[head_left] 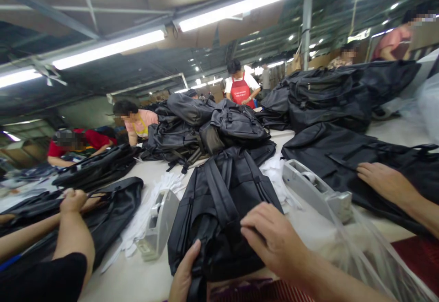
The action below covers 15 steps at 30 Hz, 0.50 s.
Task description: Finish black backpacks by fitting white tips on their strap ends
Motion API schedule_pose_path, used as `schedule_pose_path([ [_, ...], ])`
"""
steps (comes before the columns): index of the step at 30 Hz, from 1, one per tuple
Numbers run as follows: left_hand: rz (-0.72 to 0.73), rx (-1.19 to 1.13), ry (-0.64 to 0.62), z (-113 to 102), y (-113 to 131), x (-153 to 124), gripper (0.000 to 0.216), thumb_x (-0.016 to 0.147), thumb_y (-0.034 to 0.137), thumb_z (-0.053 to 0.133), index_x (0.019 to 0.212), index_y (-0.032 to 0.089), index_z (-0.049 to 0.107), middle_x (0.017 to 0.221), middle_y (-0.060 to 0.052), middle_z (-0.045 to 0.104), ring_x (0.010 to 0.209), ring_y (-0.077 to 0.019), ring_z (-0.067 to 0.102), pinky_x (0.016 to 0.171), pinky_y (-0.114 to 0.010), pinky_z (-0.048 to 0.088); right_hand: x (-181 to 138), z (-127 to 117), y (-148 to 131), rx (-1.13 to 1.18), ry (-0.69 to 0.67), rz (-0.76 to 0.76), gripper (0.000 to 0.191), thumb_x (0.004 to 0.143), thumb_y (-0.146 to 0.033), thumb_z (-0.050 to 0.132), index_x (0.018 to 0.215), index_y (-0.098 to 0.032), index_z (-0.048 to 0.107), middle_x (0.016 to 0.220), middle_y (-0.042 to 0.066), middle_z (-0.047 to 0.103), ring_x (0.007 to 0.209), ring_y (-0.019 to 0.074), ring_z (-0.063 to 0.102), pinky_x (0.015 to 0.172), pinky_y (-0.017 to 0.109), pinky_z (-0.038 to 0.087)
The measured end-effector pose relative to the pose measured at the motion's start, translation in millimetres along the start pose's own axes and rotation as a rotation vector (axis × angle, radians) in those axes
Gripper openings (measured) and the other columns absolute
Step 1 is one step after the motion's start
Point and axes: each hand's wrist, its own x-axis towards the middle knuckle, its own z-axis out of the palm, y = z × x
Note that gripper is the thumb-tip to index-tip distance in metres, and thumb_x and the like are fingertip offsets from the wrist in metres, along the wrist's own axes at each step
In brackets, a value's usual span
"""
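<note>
A black backpack (202, 210) lies on the table in front of me, its straps upward and its near end toward me. My left hand (185, 272) grips the bag's near left corner, thumb on top and the other fingers hidden beneath. Over the near right part of the bag is my right hand (270, 235), its fingers slightly bent and lightly touching the black material, with nothing visible held. A wide black strap (219, 192) runs along the middle of the bag.
Grey tape dispensers (157, 224) (315, 187) flank the bag, beside white paper strips (161, 192). Piles of black backpacks (236, 121) stand beyond. Co-workers' hands (73, 201) (387, 183) handle black bags at left and right. Clear plastic (370, 247) hangs at lower right.
</note>
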Motion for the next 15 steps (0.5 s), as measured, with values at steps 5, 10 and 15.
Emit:
schedule_pose_path([
  [5,0.032,0.017,-0.055,17,17,-2,0.01,0.07,0.013,0.061,0.06,0.013,0.063,0.062,-0.005,0.068,0.057,-0.015,0.063,0.059,-0.026,0.055,-5,27,-16,-0.09,-0.146,-0.04,0.025,0.082,-0.023,0.051,0.106,-0.018,0.053,0.087,0.005,0.058,0.081,0.0184,0.051,0.073,0.03,0.038],
  [10,0.08,0.085,-0.112,9,9,1,0.003,0.069,0.019,0.063,0.068,0.018,0.065,0.065,-0.002,0.068,0.068,-0.0163,0.065,0.061,-0.022,0.054,9,59,-15,-0.202,-0.142,-0.008,0.006,0.079,-0.026,0.055,0.078,-0.021,0.055,0.079,0.002,0.056,0.076,0.0186,0.049,0.068,0.029,0.036],
  [15,0.005,0.069,-0.136,6,12,10,0.009,0.073,0.02,0.059,0.077,0.017,0.066,0.069,-0.003,0.069,0.074,-0.0203,0.066,0.063,-0.027,0.055,15,71,-15,-0.189,-0.237,-0.022,0.004,0.076,-0.021,0.053,0.073,-0.019,0.055,0.076,0.001,0.059,0.071,0.0167,0.051,0.062,0.026,0.035],
])
